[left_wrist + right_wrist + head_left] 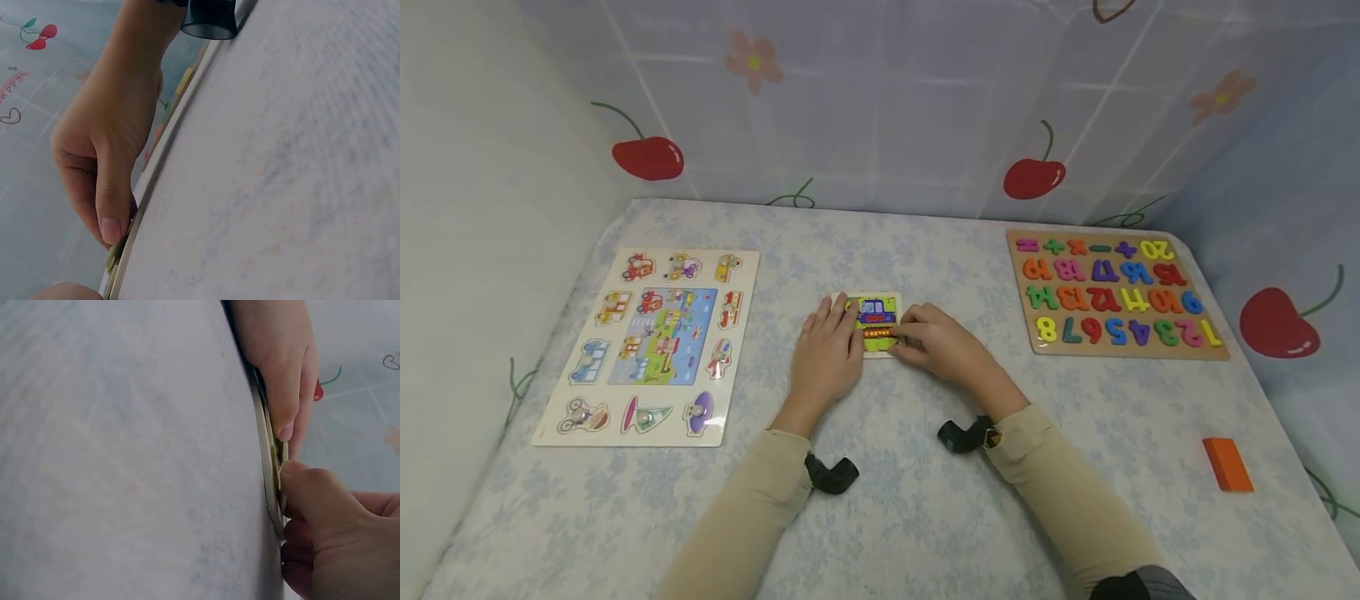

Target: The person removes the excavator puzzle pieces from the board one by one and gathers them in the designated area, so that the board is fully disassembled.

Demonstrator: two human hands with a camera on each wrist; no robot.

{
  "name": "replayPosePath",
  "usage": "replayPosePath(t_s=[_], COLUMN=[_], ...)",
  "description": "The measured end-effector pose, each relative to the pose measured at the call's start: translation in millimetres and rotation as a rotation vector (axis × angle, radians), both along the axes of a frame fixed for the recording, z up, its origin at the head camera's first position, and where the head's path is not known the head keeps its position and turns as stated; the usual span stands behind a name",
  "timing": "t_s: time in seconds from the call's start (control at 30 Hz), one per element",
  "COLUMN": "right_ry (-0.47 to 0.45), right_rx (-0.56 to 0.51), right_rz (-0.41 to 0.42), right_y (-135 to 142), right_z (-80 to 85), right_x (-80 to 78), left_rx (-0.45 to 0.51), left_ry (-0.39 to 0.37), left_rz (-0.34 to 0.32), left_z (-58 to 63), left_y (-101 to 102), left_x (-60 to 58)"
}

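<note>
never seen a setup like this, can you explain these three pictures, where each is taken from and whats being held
There is no machine here, just a person's two bare hands, the left hand and the right hand. The wide picture comes from a camera worn on the head; the second from the left wrist and the third from the right wrist, which is why the table looks steeply slanted there. On it lie a vehicle puzzle board, a number board, an orange block and a small picture board. The left hand rests at the small board's left side; the right hand seems to pinch a thin piece at its right.
</note>
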State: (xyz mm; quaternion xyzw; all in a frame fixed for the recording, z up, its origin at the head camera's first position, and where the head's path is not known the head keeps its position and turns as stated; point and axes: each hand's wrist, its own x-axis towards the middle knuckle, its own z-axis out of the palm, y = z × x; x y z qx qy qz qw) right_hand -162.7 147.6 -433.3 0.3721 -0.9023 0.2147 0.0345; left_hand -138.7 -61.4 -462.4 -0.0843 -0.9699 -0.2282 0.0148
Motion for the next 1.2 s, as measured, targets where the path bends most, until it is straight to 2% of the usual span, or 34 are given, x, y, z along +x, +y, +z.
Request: replayPosePath(t_s=[0.37,0.57,0.8,1.03,1.2], right_ry=[-0.026,-0.064,-0.078,-0.155,-0.19], right_rx=[-0.042,0.002,0.009,-0.053,-0.054], right_rz=[-0.001,0.002,-0.031,-0.098,-0.116], right_y=[1.8,1.9,3.5,2.6,-1.8], right_z=[-2.1,-1.8,-2.8,-7.3,-7.5], right_x=[1.8,5.0,9.9,7.6,5.2], left_rx=[0.009,0.0,0.008,0.014,0.031], left_ry=[-0.001,0.001,0.006,-0.006,-0.007], left_rz=[-0.003,0.003,0.002,0.006,-0.003], left_z=[-0.7,-2.0,-1.2,-0.5,0.0], left_y=[-1.5,-1.7,-0.6,-1.0,-1.9], left_x=[-0.2,-1.0,-0.4,0.3,1.2])
